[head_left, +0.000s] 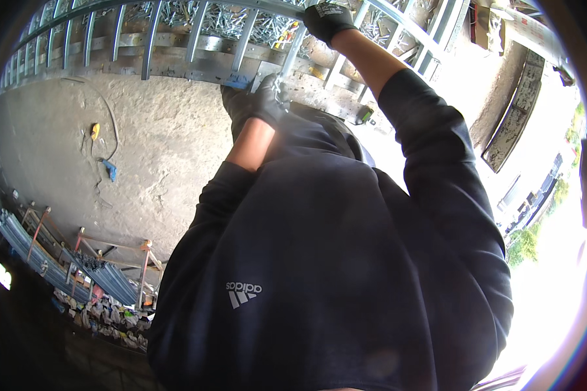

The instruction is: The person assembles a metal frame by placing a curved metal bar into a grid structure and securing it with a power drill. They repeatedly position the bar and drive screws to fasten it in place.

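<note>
Both my hands wear black gloves. My left hand (265,102) is curled close to my body, with small shiny metal bolts (277,86) showing at its fingers. It sits just by the near edge of a ladder-like galvanised metal frame (197,31). Stretched farther out, my right hand (328,21) is closed against the frame's far rail; anything inside its fingers is hidden. Under the crossbars lies a heap of loose bolts (225,21), spread between the rails. A small yellow and red item (284,36) lies among them.
A metal beam (169,68) runs beneath the frame's near side. On the concrete floor (147,156) at left lie a yellow object (95,131), a blue object (110,170) and a cable (111,111). Racked metal profiles (32,241) stand lower left. A green-and-black tool (365,116) is near my right arm.
</note>
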The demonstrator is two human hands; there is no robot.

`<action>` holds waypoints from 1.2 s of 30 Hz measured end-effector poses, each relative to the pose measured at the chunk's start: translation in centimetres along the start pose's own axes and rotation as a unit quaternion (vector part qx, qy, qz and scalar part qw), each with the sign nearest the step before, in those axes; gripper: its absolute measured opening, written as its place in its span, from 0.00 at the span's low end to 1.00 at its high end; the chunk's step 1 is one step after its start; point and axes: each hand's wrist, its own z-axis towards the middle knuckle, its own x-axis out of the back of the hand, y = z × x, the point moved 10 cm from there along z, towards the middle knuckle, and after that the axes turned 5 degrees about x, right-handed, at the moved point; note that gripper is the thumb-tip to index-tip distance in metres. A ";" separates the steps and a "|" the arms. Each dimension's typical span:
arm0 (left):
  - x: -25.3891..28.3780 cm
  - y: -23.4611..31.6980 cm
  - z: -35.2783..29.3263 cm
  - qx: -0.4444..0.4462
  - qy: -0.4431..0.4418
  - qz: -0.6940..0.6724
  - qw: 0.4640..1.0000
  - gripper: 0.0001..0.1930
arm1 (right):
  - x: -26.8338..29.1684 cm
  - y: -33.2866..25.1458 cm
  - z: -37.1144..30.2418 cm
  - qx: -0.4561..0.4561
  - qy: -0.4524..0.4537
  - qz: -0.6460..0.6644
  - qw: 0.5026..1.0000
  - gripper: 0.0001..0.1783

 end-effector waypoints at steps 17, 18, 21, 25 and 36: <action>-5.5 8.2 -12.0 -0.093 -0.163 0.096 0.978 0.16 | -4.3 -11.9 -7.8 0.046 -0.006 0.761 0.647 0.14; -5.6 9.0 -12.4 -0.092 -0.161 0.103 0.977 0.15 | -4.6 -12.1 -7.7 0.007 0.000 0.757 0.653 0.14; -5.4 10.4 -13.1 -0.035 -0.133 0.170 0.976 0.14 | -3.5 -13.4 -7.0 0.020 0.013 0.735 0.678 0.15; -3.4 11.8 -12.9 0.030 -0.066 0.199 0.977 0.14 | -0.4 -14.9 -5.8 0.186 0.069 0.547 0.813 0.12; 2.5 18.9 -16.1 0.058 -0.100 0.299 0.947 0.19 | 1.6 -6.2 4.0 0.054 0.405 0.153 0.900 0.03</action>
